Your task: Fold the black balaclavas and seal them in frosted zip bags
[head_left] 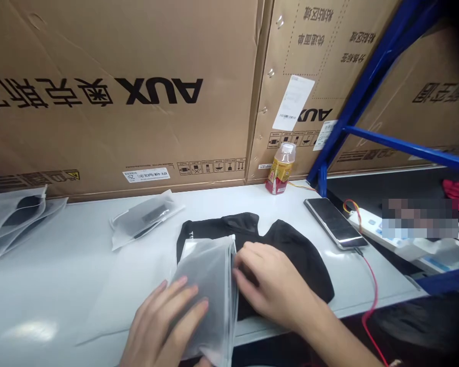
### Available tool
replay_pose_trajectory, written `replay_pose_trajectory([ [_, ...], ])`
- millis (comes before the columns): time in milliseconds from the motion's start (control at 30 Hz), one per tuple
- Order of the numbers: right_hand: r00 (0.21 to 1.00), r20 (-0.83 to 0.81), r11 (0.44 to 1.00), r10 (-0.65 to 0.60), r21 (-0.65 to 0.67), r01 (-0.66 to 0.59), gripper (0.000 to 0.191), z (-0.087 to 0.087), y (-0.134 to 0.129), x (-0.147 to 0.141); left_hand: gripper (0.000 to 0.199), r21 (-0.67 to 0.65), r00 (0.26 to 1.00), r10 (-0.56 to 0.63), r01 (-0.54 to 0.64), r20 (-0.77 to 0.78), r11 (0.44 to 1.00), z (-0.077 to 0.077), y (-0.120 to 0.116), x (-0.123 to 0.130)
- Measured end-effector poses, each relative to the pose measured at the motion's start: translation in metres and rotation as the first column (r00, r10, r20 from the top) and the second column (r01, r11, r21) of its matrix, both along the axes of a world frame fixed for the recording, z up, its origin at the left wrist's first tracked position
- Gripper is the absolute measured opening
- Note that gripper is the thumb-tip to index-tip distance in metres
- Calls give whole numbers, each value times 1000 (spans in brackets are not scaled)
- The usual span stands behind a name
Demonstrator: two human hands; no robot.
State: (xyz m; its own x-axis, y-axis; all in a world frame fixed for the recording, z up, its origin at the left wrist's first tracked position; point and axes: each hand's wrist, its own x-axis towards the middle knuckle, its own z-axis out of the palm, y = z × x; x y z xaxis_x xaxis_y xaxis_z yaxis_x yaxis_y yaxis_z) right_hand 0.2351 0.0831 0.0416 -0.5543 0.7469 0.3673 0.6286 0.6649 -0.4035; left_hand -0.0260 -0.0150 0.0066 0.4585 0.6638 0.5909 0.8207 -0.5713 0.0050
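Between the left hand (164,321) and right hand (271,283) a zip bag (204,290) lies on the table (61,285); behind them stands a bottle (280,171).

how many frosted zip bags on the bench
4: two stacked bags at the bench's left end, one bag mid-bench, one bag touched by the left hand and right hand; the stack may hide more.

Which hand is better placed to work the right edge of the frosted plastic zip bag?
Probably the right hand: its fingertips touch that edge, while the left hand lies flat on the bag.
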Motion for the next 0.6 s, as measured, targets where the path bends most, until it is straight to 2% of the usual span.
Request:
replay_pose_trajectory([
  [67,998,-52,983,-35,-182,25,10,2,-21,-6,70,-73,996,72,-76,-60,994,13,9,7],
  [133,984,-123,940,-127,-333,80,7,3,-35,-11,79,-121,992,51,-64,-113,991,20,14,10],
  [167,972,-161,917,-173,-387,100,7,3,-40,-13,78,-129,992,11,-28,-129,991,22,15,11],
  [233,947,-230,884,-226,-456,100,19,3,-43,-18,70,-103,987,-74,60,-145,993,26,16,13],
  [333,910,-345,848,-232,-530,15,27,2,-41,-23,61,-55,985,-118,112,-124,992,31,16,14],
  [400,836,-488,819,-252,-568,-85,24,1,-38,-26,62,-33,986,-105,101,-130,994,32,17,10],
  [467,706,-645,785,-292,-583,-208,20,0,-35,-27,70,-31,985,-73,69,-157,997,32,16,0],
  [533,572,-750,721,-332,-593,-359,24,1,-33,-27,80,-50,984,-32,24,-175,998,33,13,-13],
  [600,479,-808,653,-344,-572,-497,34,4,-30,-24,86,-73,985,8,-21,-171,997,39,8,-27],
])
